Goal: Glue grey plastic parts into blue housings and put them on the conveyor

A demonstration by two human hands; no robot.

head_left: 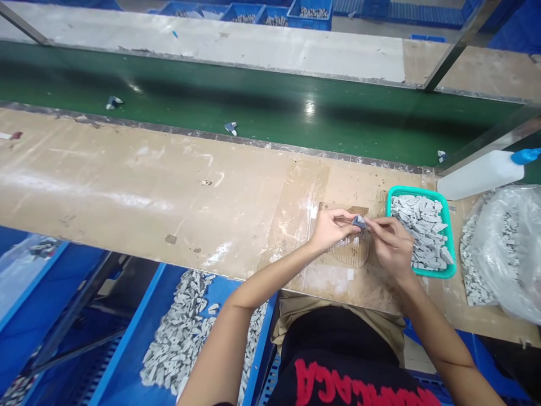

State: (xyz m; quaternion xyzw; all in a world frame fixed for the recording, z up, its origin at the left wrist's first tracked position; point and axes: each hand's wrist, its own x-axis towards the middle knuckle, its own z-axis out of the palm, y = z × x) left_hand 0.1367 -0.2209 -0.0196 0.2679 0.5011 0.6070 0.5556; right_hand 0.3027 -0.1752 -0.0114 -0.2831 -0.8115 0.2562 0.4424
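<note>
Between the fingertips of my left hand (332, 228) is a small dark blue and light grey plastic part (359, 221). My right hand (391, 245) meets it from the right, thumb and forefinger pinched at the part's edge; whether a separate piece sits in that pinch is too small to tell. Both hands are above a worn cardboard patch (353, 254) on the workbench. Just right of my right hand stands a turquoise basket (451, 248) filled with small light grey plastic pieces (420, 225).
A clear plastic bag (507, 254) of grey pieces and a white bottle (479, 175) are at the right. Beyond the bench (127, 186) runs a green conveyor belt (270, 107) carrying several small parts. Below the bench, a blue bin (147, 304) holds many grey pieces.
</note>
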